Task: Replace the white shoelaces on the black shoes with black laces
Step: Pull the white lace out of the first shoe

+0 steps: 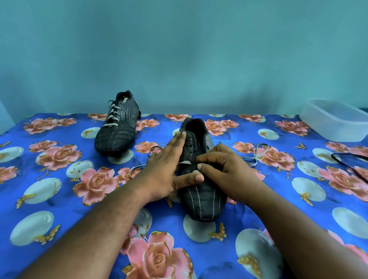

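Both hands on the near shoe; one white lace crossing left at the lowest eyelets.

The left hand (166, 160) lies flat and open against the left side of the near shoe (199, 183), fingers straight, thumb laid across the vamp. The right hand (224, 165) sits just to its right on the shoe, fingertips bunched together at the lowest eyelets; whether they grip the white lace (185, 162) I cannot tell. Loose ends of that lace trail out behind both hands onto the flowered cloth (67, 197). The second shoe (117, 128), fully laced in white, stands beyond the left hand. The black lace (356, 165) lies well right of the right hand, near a clear plastic box (337, 122).
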`<state>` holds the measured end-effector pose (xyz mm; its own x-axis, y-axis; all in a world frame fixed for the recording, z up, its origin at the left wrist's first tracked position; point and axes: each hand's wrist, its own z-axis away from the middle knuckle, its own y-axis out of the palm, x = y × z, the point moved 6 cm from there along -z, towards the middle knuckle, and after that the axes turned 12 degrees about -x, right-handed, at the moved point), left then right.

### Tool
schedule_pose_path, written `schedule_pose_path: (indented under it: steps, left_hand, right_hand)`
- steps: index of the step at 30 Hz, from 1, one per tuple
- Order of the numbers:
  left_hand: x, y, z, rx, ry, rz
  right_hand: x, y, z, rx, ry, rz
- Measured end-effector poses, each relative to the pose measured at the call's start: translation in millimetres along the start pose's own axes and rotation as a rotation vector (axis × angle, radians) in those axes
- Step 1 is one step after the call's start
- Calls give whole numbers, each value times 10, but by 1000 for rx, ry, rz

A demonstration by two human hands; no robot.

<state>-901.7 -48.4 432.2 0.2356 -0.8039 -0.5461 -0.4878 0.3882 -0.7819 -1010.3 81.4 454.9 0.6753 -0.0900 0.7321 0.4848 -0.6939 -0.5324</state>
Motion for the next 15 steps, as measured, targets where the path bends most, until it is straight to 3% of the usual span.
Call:
schedule_pose_path:
  steps: [10,15]
  left_hand:
    - [40,-19,-30,-50,-26,-5]
    - [45,-8,-27,-56,-42,81]
  right_hand:
    - [18,6,6,68,156,-135]
    - [41,-32,87,109,450,-601]
